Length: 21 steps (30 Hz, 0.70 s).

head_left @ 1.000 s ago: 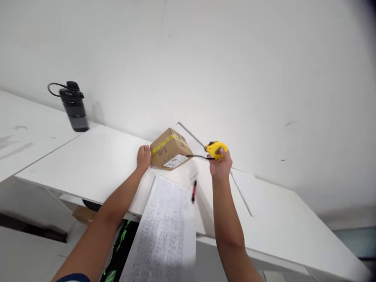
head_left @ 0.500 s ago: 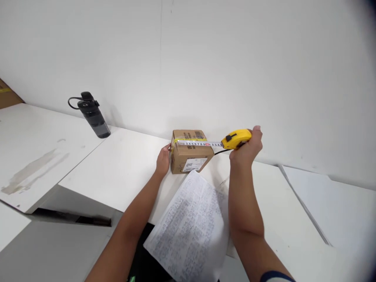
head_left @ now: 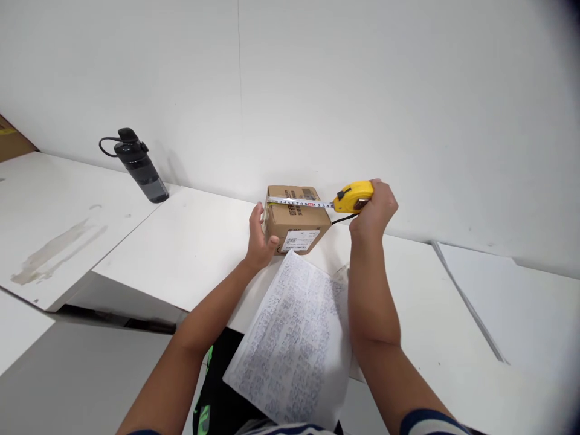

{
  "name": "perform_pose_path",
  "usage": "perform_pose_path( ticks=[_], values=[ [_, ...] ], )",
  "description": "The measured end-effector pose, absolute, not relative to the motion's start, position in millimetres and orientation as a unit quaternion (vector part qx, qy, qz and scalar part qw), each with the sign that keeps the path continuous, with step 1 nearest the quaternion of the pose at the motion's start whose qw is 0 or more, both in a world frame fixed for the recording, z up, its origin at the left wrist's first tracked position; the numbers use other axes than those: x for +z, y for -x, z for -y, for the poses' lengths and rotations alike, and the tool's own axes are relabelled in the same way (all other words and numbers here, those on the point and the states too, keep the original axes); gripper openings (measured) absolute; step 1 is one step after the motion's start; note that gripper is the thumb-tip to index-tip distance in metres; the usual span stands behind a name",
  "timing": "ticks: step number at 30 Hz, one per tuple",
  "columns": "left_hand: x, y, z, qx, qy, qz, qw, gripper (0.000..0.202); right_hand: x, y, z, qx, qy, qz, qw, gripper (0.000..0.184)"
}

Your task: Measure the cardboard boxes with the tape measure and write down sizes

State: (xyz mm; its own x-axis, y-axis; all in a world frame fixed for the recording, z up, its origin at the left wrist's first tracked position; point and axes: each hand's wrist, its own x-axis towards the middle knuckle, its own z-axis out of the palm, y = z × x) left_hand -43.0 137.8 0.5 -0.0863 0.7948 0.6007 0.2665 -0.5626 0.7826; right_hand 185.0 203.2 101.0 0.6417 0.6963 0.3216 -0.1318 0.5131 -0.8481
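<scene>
A small brown cardboard box (head_left: 294,225) with a white label stands on the white table (head_left: 190,254) near the wall. My left hand (head_left: 259,238) grips the box's left side and pins the end of the tape blade there. My right hand (head_left: 374,208) is closed round a yellow tape measure (head_left: 353,197), held just right of the box. Its white blade (head_left: 299,203) stretches across the top of the box. A printed sheet of paper (head_left: 294,344) lies in front of the box, between my forearms.
A black water bottle (head_left: 138,164) with a loop strap stands at the back left against the white wall. A second white table (head_left: 45,205) lies to the left, with a gap between the tables. A brown box corner (head_left: 11,142) shows at the far left.
The blade was pulled out of the tape measure and laid across the box's top. My left hand moved from resting by the box to gripping its left side.
</scene>
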Motion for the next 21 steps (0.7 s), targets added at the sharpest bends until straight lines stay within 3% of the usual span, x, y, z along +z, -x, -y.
perform_pose_path(
  ticks=[4, 11, 15, 18, 21],
  values=[
    [5, 43, -132, 0.548, -0.710, -0.409, 0.169, 0.112, 101, -187, -207, 0.282, 0.428, 0.302, 0.804, 0.018],
    [9, 53, -146, 0.565, -0.689, -0.416, 0.183, 0.121, 102, -185, -211, 0.305, 0.446, 0.321, 0.778, 0.024],
    [13, 57, -150, 0.538, -0.694, -0.450, 0.162, 0.113, 103, -189, -208, 0.305, 0.438, 0.322, 0.782, 0.021],
    [15, 55, -148, 0.525, -0.688, -0.476, 0.155, 0.111, 103, -193, -210, 0.304, 0.432, 0.336, 0.780, 0.024],
    [14, 49, -146, 0.510, -0.686, -0.484, 0.187, 0.122, 99, -195, -216, 0.294, 0.441, 0.335, 0.779, 0.033]
  ],
)
